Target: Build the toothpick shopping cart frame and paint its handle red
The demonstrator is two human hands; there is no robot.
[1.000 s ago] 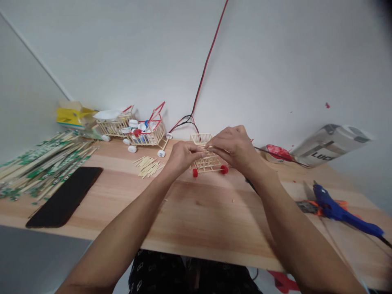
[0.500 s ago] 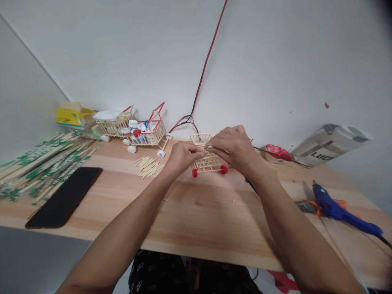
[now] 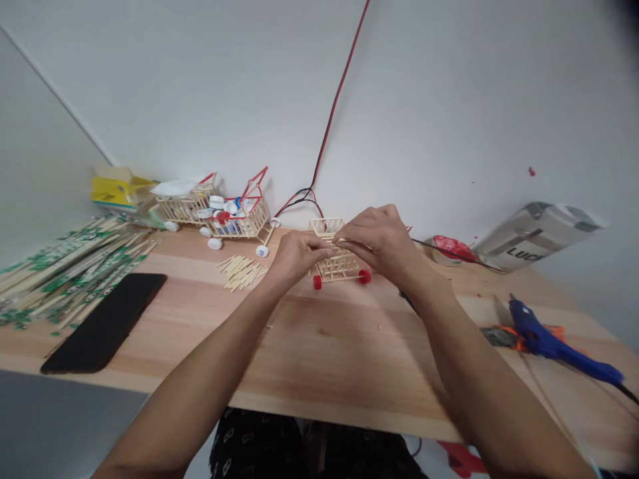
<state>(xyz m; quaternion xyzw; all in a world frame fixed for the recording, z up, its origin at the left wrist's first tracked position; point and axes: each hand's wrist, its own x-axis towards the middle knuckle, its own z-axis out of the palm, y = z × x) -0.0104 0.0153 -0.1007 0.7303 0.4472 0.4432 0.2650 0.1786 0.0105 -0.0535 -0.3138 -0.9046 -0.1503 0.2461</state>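
Note:
A small cart built of wooden sticks (image 3: 335, 264), with red wheels, stands on the wooden table (image 3: 319, 346) near the wall. My left hand (image 3: 298, 255) is closed with its fingertips pinched at the cart's left upper edge. My right hand (image 3: 380, 241) is closed over the cart's top right, pinching a thin stick laid along the top rim. Both hands meet above the cart and hide part of it.
Two finished stick carts (image 3: 234, 213) holding bottle caps stand at the back left, loose short sticks (image 3: 242, 271) beside them. Wrapped chopsticks (image 3: 64, 266) and a black phone (image 3: 104, 322) lie left. A blue glue gun (image 3: 554, 342), a red lid (image 3: 452, 247) and a silver packet (image 3: 539, 234) are on the right. Red and black wires (image 3: 329, 126) run up the wall.

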